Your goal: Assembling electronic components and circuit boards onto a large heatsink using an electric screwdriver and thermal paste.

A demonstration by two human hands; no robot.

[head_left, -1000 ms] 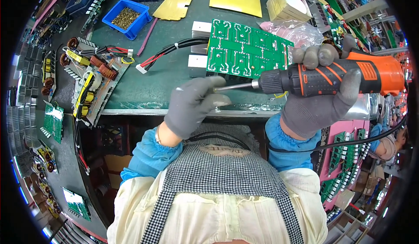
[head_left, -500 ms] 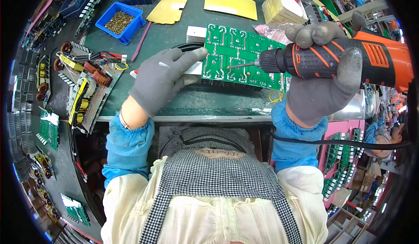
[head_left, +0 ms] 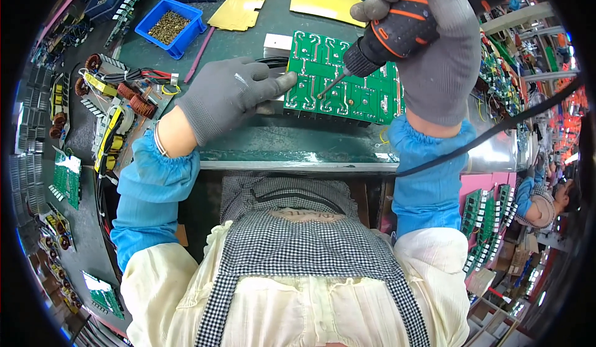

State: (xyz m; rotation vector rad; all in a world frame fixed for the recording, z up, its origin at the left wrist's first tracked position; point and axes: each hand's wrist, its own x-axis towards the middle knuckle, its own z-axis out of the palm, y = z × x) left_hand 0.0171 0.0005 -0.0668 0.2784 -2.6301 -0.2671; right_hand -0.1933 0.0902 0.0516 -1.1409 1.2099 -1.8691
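The green rectangular circuit board [head_left: 363, 92] lies just right of the grey-gloved left hand [head_left: 233, 95], whose curled fingers [head_left: 282, 84] touch its edge, likely steadying it; I cannot tell whether they grip. The grey-gloved right hand [head_left: 437, 67] clasps an orange-and-black power screwdriver [head_left: 397, 31], slender bit [head_left: 333, 85] slanting down to the board. Beyond the left hand, likely for easy reach: a blue plastic bin [head_left: 191, 35].

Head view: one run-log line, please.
grey-gloved left hand at left edge of green rectangular circuit board | grey-gloved right hand gripping orange-and-black power driver | thin metal bit: tip at board
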